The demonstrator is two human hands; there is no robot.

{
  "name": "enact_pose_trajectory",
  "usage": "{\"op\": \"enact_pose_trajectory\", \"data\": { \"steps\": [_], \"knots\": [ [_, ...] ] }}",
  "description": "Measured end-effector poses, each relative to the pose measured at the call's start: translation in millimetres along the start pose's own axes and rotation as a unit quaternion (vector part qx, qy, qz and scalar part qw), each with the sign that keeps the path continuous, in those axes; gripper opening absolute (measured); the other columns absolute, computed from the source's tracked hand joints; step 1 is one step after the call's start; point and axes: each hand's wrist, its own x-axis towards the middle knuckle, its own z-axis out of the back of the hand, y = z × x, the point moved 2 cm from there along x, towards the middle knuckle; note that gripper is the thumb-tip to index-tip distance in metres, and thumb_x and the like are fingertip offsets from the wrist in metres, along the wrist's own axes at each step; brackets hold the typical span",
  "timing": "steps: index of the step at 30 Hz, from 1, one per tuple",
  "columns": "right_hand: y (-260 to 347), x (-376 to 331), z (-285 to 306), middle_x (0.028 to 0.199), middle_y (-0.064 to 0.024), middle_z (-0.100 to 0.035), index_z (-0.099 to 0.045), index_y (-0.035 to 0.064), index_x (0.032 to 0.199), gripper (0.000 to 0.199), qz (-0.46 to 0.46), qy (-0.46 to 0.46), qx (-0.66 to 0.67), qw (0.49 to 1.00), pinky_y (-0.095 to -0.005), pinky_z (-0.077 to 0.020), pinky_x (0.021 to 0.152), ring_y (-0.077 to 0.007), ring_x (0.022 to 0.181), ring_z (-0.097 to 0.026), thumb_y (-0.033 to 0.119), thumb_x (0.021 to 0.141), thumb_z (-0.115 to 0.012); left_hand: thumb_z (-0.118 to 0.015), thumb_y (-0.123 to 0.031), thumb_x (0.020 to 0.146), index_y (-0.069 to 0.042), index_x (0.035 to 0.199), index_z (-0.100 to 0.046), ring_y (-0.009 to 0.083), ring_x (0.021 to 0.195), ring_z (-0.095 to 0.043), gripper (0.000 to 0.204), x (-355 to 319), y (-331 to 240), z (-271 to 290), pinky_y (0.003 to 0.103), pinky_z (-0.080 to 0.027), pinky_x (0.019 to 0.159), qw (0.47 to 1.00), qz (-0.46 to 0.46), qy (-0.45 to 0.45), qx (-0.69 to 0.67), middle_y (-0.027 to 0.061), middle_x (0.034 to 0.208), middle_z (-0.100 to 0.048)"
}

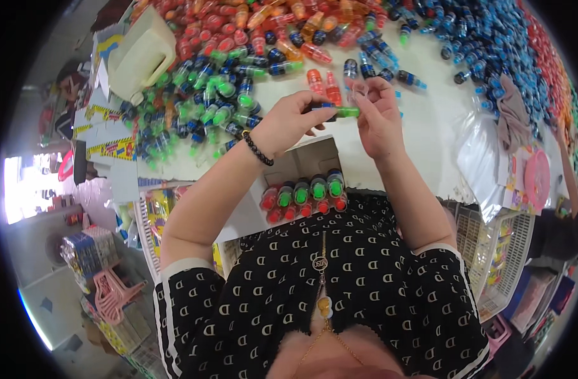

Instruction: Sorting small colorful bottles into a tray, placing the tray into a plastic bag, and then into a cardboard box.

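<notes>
My left hand (pixel 285 123), with a dark beaded bracelet at the wrist, is closed around a small bottle (pixel 347 112) with a dark label and a bright green end. My right hand (pixel 380 125) pinches a small clear plastic cap (pixel 359 93) just above the bottle's green end. Whether the right fingers also touch the bottle is unclear. Below my hands, against my body, a white open box (pixel 241 211) holds rows of small bottles with green and red ends. Two red bottles (pixel 332 88) lie on the table just beyond my hands.
Heaps of small bottles cover the white table (pixel 428 148): green (pixel 210 104) at left, red and orange (pixel 226 31) at the back, blue (pixel 485 38) at right. A whitish jug (pixel 144 54) stands far left. A cloth (pixel 512 114) and clear plastic bag (pixel 481 148) lie right.
</notes>
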Motion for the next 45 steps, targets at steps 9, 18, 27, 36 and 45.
{"op": "enact_pose_trajectory", "data": {
  "steps": [9, 18, 27, 36, 45],
  "knots": [
    [-2.8, -5.8, -14.3, 0.120, -0.0080, -0.059, -0.048, 0.0074, 0.130, 0.035, -0.039, -0.033, 0.024, 0.998, -0.0311, -0.0448, 0.094, -0.0160, 0.109, -0.056, 0.004, 0.095, -0.053, -0.064, -0.027, 0.093, -0.004, 0.111, -0.061, 0.0102, 0.079, -0.058, 0.030, -14.3, 16.5, 13.8, 0.024, -0.048, 0.069, 0.992, 0.033, -0.045, -0.113, 0.0011, 0.093, -0.062],
    [-8.4, -16.1, -25.2, 0.115, -0.0067, -0.059, -0.051, 0.0049, 0.125, 0.033, 0.056, 0.103, -0.284, 0.952, -0.0277, -0.0478, 0.089, -0.0142, 0.101, -0.060, 0.002, 0.092, -0.058, -0.061, -0.039, 0.094, -0.003, 0.098, -0.060, 0.0103, 0.069, -0.057, 0.036, -19.8, 16.0, 20.0, 0.024, -0.048, 0.061, 0.954, 0.074, -0.054, -0.285, 0.0046, 0.083, -0.063],
    [2.0, -17.9, -25.9, 0.112, -0.0068, -0.061, -0.053, 0.0031, 0.123, 0.037, -0.009, 0.199, -0.405, 0.892, -0.0274, -0.0509, 0.084, -0.0126, 0.095, -0.061, 0.004, 0.088, -0.066, -0.059, -0.036, 0.095, -0.004, 0.098, -0.059, 0.0117, 0.069, -0.056, 0.032, -28.1, 12.5, 16.8, 0.028, -0.047, 0.062, 0.973, 0.116, 0.029, -0.197, 0.0057, 0.078, -0.060],
    [-5.7, -22.4, -20.6, 0.110, -0.0049, -0.062, -0.053, 0.0029, 0.128, 0.037, -0.211, 0.112, -0.220, 0.946, -0.0268, -0.0487, 0.086, -0.0146, 0.101, -0.059, 0.016, 0.094, -0.061, -0.064, -0.024, 0.089, -0.003, 0.100, -0.055, 0.0356, 0.081, -0.062, 0.026, -30.9, -4.8, 8.3, 0.041, -0.050, 0.070, 0.880, -0.308, -0.172, 0.318, 0.0142, 0.085, -0.062],
    [27.7, 8.8, 59.3, 0.116, -0.0051, -0.063, -0.060, 0.0030, 0.122, 0.028, 0.033, 0.015, -0.461, 0.886, -0.0243, -0.0433, 0.092, -0.0116, 0.106, -0.056, 0.011, 0.096, -0.056, -0.066, -0.018, 0.086, -0.006, 0.110, -0.057, 0.0349, 0.096, -0.060, 0.029, 13.5, 16.2, 80.9, 0.041, -0.050, 0.082, 0.798, -0.251, -0.235, 0.495, 0.0149, 0.105, -0.062]
  ]
}}
